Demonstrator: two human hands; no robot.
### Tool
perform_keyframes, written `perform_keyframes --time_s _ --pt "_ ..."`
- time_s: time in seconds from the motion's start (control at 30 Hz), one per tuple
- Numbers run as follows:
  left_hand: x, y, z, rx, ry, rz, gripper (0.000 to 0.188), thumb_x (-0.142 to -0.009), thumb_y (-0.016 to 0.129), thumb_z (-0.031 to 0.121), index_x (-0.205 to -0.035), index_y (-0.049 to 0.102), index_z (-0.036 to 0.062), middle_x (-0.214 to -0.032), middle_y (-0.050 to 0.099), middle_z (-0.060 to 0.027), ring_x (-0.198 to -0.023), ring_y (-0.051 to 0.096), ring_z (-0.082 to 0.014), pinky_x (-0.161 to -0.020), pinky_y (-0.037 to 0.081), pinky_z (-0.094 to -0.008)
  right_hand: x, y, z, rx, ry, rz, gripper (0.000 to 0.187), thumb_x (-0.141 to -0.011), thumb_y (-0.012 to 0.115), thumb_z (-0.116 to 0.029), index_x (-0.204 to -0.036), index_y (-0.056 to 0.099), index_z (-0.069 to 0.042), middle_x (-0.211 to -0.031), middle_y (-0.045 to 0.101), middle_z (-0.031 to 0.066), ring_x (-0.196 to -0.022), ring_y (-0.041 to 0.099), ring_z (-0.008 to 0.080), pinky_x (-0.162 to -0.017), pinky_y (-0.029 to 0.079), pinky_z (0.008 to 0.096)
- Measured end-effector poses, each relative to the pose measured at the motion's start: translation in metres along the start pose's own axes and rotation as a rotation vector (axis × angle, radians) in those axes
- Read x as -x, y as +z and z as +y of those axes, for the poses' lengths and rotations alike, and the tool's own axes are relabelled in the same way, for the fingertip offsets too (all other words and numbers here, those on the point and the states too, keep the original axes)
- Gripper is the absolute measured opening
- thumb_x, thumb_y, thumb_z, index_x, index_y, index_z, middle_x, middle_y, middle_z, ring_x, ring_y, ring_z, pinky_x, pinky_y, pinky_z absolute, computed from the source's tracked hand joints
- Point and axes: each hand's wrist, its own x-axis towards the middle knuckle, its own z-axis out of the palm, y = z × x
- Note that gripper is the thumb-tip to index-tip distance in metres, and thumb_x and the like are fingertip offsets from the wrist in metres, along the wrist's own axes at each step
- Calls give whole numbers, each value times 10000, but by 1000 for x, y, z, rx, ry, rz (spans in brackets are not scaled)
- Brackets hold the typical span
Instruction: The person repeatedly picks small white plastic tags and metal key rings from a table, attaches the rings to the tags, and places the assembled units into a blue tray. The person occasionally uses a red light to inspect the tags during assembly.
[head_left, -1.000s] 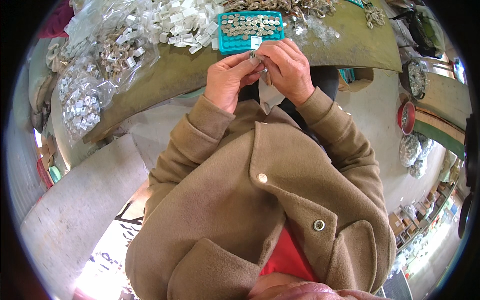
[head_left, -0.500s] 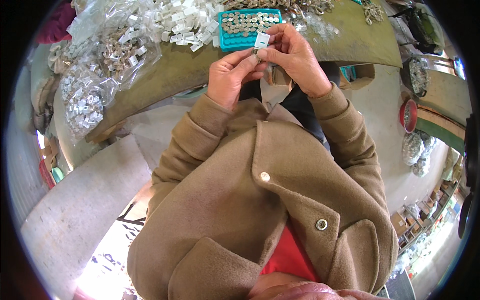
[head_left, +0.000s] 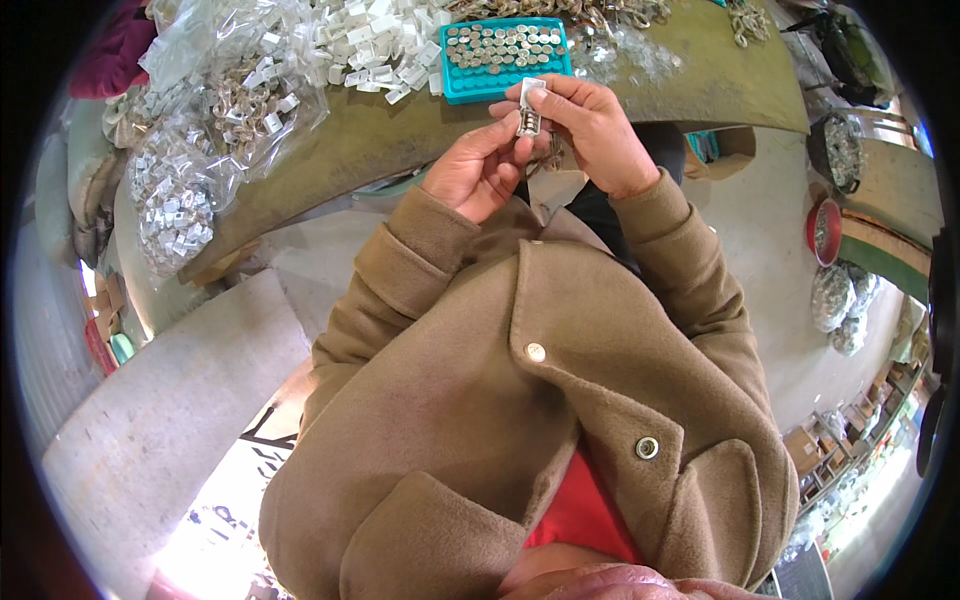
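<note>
Both hands meet over the near edge of the table. My right hand [head_left: 597,130] is closed, its thumb and fingers pinching a small white plastic piece [head_left: 533,88]. Just below that piece, a small box-like part [head_left: 529,123] shows shiny, round, silvery bits inside; whether the two are joined I cannot tell. My left hand [head_left: 477,168] has its thumb and fingertips on the box-like part's left side, its other fingers curled beneath. Right behind the hands lies a turquoise tray [head_left: 452,88] with rows of silver button cells [head_left: 500,42].
White plastic pieces [head_left: 385,45] lie heaped left of the tray. Clear bags of small parts [head_left: 175,220] hang over the table's left edge. Loose clear bits [head_left: 640,55] lie to the right. A cardboard box [head_left: 735,150] and a red bowl [head_left: 824,230] stand at the right.
The white piece has moved down slightly in my right hand. The box-like part has turned so its silvery inside shows. My left hand has shifted right and lower, its fingers loosened.
</note>
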Motion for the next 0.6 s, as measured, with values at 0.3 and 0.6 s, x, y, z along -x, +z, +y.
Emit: perform_keyframes --time_s 0.3,0.6 --pt "-2 5 -6 191 27 41 213 -954 671 273 -1101 586 145 -943 619 31 -593 440 18 -425 296 -131 -1 -18 -7 99 -13 -223 337 -919 667 -123 -1227 662 13 -1052 720 113 -856 668 136 -842 546 288" --pt "-3 10 -12 43 -91 48 258 -1024 537 358 -1095 573 112 -858 619 30 -605 509 -3 -433 338 -137 12 -19 10 961 -815 56 305 -804 722 -76 -1109 713 -85 -1010 706 92 -903 658 283 -785 544 369"
